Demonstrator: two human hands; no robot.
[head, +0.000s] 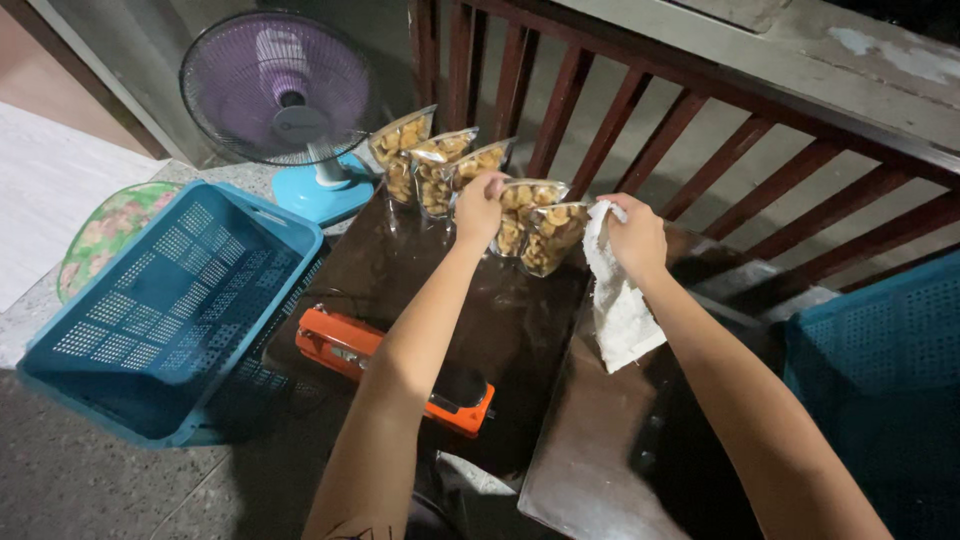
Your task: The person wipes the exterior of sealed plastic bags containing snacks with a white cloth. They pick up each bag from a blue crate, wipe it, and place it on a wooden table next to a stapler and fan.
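Observation:
My left hand (478,205) pinches the top edge of a clear pouch of yellow-brown snack pieces (514,215) standing at the far side of a dark table (440,290). A second pouch (553,236) leans against it on the right. My right hand (634,236) grips a crumpled white cloth (620,310) that hangs down beside that pouch. Three more filled pouches (436,165) stand in a row to the left, toward a fan.
An orange and black heat sealer (398,368) lies on the table near me. A blue plastic crate (160,310) sits tilted at the left, another blue crate (880,380) at the right. A purple fan on a blue base (285,95) stands behind. A red wooden railing (700,110) runs along the back.

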